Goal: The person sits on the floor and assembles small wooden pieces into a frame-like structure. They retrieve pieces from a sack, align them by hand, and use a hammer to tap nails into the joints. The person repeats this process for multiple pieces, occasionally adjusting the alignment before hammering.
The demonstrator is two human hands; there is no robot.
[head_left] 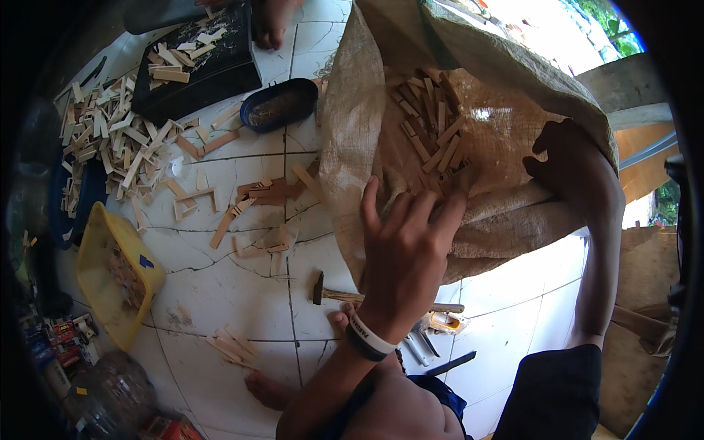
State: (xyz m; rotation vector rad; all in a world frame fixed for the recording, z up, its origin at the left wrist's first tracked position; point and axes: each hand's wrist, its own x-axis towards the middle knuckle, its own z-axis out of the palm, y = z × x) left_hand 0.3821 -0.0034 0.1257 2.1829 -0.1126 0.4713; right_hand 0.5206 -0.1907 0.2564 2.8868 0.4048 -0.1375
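Note:
A large woven sack (352, 139) stands with its mouth wide apart in front of me, and several short wooden strips (436, 121) lie inside it. My left hand (411, 238), with a white-and-black wristband (367, 339), is over the sack's near rim. Its fingers are spread and bent downward, and I see nothing held in them; the tips of some are hard to make out. At the sack's right side is my right hand (579, 165), inside the mouth against the cloth. Its fingers are curled, with a gap between them and the thumb.
Wooden pieces (110, 139) are heaped at left, near a black box (198, 66) and a dark blue tray (279, 105). A yellow basin (121, 275) stands left. A hammer (341, 295) lies on cracked white tiles (220, 293). Another person's foot (271, 29) shows at the top.

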